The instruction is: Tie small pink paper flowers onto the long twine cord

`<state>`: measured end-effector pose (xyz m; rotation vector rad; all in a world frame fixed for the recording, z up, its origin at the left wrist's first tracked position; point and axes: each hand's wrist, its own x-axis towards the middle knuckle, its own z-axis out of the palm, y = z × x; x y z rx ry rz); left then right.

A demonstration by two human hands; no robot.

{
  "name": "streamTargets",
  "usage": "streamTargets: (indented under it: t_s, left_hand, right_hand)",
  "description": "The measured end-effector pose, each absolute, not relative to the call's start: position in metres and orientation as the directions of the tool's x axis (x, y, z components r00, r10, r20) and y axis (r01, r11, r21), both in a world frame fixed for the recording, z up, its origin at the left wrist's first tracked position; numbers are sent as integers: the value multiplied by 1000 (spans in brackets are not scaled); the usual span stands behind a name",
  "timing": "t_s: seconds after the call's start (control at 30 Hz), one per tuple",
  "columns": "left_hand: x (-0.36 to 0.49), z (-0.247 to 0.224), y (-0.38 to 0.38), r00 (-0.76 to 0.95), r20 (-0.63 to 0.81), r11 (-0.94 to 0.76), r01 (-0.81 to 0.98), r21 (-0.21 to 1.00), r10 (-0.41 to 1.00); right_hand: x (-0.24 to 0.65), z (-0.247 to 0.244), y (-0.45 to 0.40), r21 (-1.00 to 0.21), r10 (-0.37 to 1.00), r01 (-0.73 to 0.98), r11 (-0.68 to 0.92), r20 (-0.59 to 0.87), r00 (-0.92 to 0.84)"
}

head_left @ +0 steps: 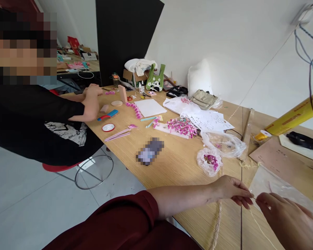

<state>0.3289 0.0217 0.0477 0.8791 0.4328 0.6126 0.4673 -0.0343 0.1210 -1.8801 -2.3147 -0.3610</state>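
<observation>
Just above the table's near right part, my left hand [236,191] is closed in a pinch at the end of a cream thread [261,226], which hangs down toward the bottom edge. My right hand [289,217] is closed too, its fingertips almost meeting those of the left. A very thin line shows between the two pinches; whether it is thread or a needle I cannot make out. Below my left wrist a braided cord [218,222] runs down the tabletop. Beyond that wrist sits a clear plastic bag [201,163] of magenta petals.
Pink flower pieces [182,127], a phone [150,151], white paper [208,120] and a plastic bag [224,144] lie on the wooden table [177,166]. On the right are a yellow roll [294,113] and brown cardboard [279,158]. A co-worker [41,104] sits at the left.
</observation>
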Motion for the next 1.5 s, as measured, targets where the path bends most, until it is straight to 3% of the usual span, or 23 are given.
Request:
streamTargets:
  t_s: [0.1, 0.53, 0.87, 1.5]
  left_hand:
    - [325, 51, 19, 729, -108, 481, -325, 814, 676]
    - [322, 52, 12, 728, -132, 466, -279, 840, 672]
    - [327, 55, 8, 620, -58, 327, -329, 886, 782]
    - [328, 52, 4, 670, -173, 543, -392, 743, 722]
  right_hand:
    - [461, 127, -38, 171, 959, 954, 244, 104, -264]
    - [444, 133, -45, 311, 986, 945, 103, 92, -138]
    - [446, 140, -49, 262, 992, 958, 119, 6, -125]
    - [445, 135, -50, 197, 989, 977, 85, 102, -106]
